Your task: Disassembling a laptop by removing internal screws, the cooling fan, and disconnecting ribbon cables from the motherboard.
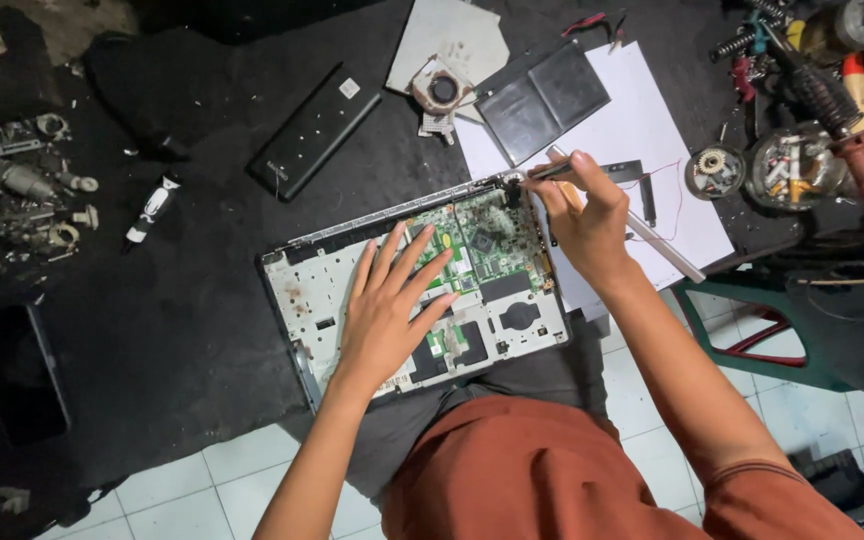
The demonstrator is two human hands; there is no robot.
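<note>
Left hand [389, 310] lies flat, fingers spread, on opened laptop chassis [302, 290]. Right hand [584, 215] pinches a screwdriver [550, 171], tip at the green motherboard's [472, 240] upper corner.

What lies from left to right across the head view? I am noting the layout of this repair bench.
Dark flat phone → black-and-white small tool → long black battery pack → left hand on the opened laptop chassis → right hand holding a thin dark tool → round clear parts jar.
</note>
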